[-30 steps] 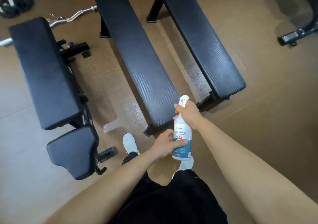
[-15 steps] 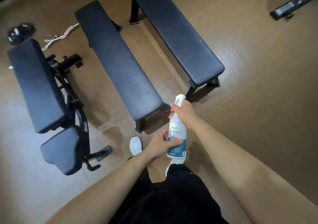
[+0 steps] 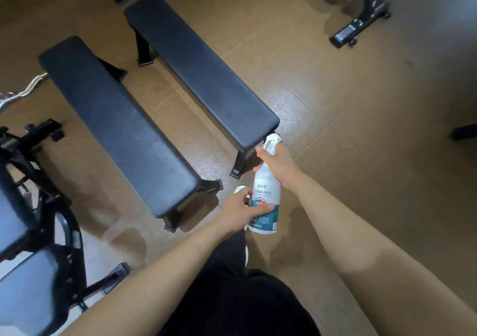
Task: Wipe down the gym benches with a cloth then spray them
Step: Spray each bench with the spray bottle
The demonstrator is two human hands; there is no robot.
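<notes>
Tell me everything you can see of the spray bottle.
The spray bottle is white plastic, with a white trigger head and a blue-and-white label carrying printed text and a red mark. It is held nearly upright in the air above the floor, its head showing beside the near end of a flat bench. The right hand grips its neck below the trigger. The left hand holds its lower half, thumb across the label. How full it is cannot be told.
</notes>
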